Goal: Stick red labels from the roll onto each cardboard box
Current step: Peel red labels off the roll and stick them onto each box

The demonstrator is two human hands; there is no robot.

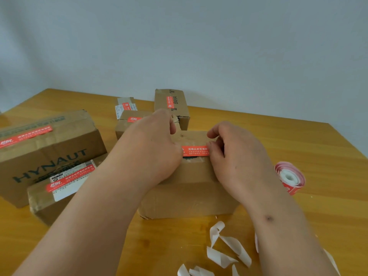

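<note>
A brown cardboard box [189, 196] stands in front of me on the wooden table. A red label [196, 151] lies across its top. My left hand [153, 144] covers the label's left end, fingers curled down onto the box. My right hand [235, 154] pinches the label's right end with thumb and fingers. The roll of red labels [289, 177] lies on the table to the right of the box, apart from both hands.
Several labelled cardboard boxes stand around: a large HYNAUT box [47, 154] and a smaller one [59, 194] at left, others [171, 104] at the back. Curled white backing strips [225, 253] litter the table's [318, 148] near edge.
</note>
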